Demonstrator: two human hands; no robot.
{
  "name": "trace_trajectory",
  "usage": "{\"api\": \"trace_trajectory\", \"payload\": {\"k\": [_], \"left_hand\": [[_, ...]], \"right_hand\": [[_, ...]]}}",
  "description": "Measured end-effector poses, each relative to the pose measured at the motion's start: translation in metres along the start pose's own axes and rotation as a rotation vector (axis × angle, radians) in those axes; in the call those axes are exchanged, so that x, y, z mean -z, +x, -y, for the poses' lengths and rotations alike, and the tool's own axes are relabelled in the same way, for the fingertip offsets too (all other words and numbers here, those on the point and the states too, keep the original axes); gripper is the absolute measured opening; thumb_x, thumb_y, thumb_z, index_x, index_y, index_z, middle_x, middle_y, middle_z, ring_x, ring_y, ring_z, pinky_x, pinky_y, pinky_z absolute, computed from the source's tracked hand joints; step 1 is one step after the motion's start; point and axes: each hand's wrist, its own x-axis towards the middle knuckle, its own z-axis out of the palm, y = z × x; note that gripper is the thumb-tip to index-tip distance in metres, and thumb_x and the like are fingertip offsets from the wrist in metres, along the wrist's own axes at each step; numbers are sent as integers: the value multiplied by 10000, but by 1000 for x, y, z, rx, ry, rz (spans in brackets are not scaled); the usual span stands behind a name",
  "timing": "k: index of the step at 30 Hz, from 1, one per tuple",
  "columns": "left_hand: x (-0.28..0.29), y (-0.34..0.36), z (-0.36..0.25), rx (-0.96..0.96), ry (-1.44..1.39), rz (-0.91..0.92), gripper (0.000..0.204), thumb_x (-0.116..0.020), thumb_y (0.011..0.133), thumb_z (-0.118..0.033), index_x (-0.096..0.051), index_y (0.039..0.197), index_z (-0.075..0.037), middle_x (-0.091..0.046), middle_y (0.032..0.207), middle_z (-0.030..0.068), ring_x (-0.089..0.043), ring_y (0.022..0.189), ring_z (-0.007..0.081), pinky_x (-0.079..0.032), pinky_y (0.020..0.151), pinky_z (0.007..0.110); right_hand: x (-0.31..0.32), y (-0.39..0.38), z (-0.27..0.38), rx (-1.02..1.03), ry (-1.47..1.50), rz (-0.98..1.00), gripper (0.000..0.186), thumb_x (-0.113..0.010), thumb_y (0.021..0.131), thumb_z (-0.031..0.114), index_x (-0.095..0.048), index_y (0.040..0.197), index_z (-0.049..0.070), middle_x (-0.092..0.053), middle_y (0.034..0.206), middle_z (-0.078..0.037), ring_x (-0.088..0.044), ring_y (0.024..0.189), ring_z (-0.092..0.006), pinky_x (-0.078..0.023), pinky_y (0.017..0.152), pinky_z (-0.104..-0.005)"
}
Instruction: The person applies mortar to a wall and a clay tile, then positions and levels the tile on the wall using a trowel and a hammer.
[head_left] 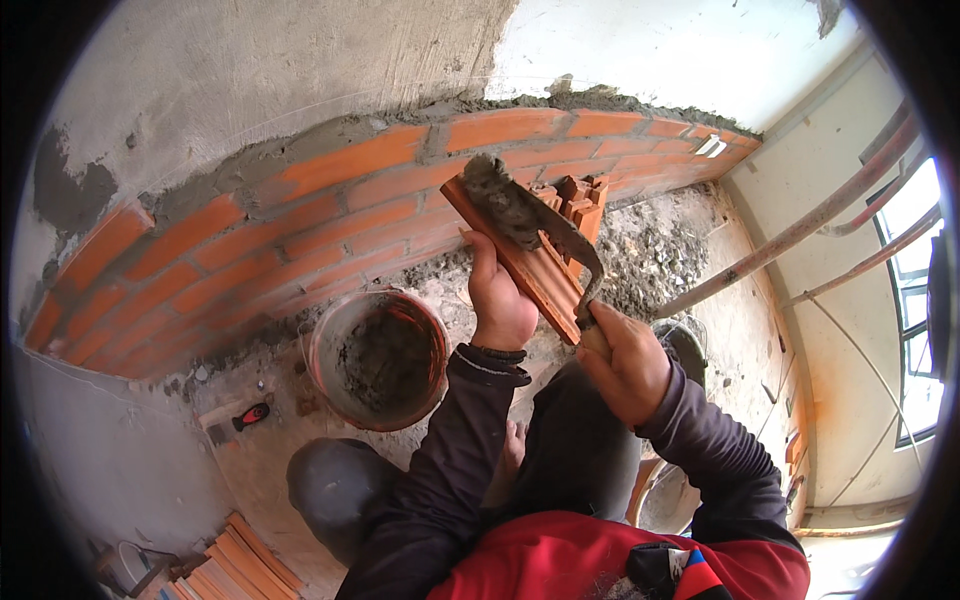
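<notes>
My left hand [500, 300] is closed round a ridged orange clay brick [548, 278], holding it tilted in the air in front of the low brick wall [370, 190]. My right hand [628, 362] grips the handle of a trowel [583, 250]. The trowel's blade lies over the brick's upper end, with grey mortar [497, 192] heaped about it. How much mortar sticks to the brick itself, I cannot tell. Left of my left hand stands a round bucket [316, 352] with grey mortar inside.
Beyond my hands, more bricks [588, 205] stand by the wall's foot amid rubble [655, 250]. A red-and-black handled tool [251, 416] lies on the floor left of the bucket. Long bricks [235, 565] are stacked at lower left. Slanting poles [790, 250] cross the right side. Another container [668, 497] sits beside my right leg.
</notes>
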Motion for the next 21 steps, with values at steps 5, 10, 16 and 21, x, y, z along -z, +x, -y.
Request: {"api": "trace_trajectory", "payload": {"k": [5, 10, 16, 21], "left_hand": [[-1, -4, -4, 29, 58, -20, 591, -334, 1001, -524, -392, 1394, -87, -499, 1354, 72, -475, 1243, 255, -348, 1080, 429], [-3, -5, -9, 62, 72, -21, 593, -331, 998, -533, -403, 1383, -88, -507, 1340, 72, -484, 1228, 261, -356, 1073, 435], [-7, -6, -18, 86, 108, 26, 594, -324, 997, -540, -418, 1369, -86, -522, 1318, 80, -495, 1218, 258, -378, 1059, 435], [-1, -5, -26, 147, 155, 6, 597, -323, 996, -541, -419, 1369, -85, -525, 1315, 85, -506, 1209, 257, -391, 1052, 435]], "right_hand": [[1, -2, 1, -20, 20, -12, 351, -592, 785, 64, -475, 1080, -86, -560, 819, -261, -551, 805, -468, -439, 690, -490], [2, -6, 9, -42, 49, -50, 333, -594, 787, 67, -487, 1068, -77, -553, 775, -255, -551, 772, -472, -440, 669, -486], [4, -8, 14, -103, 129, -12, 324, -595, 783, 63, -487, 1054, -79, -547, 760, -250, -550, 763, -471, -436, 666, -484], [6, -8, 7, -92, 106, 4, 315, -605, 781, 65, -494, 1039, -77, -542, 761, -240, -547, 752, -463, -441, 664, -469]]}}
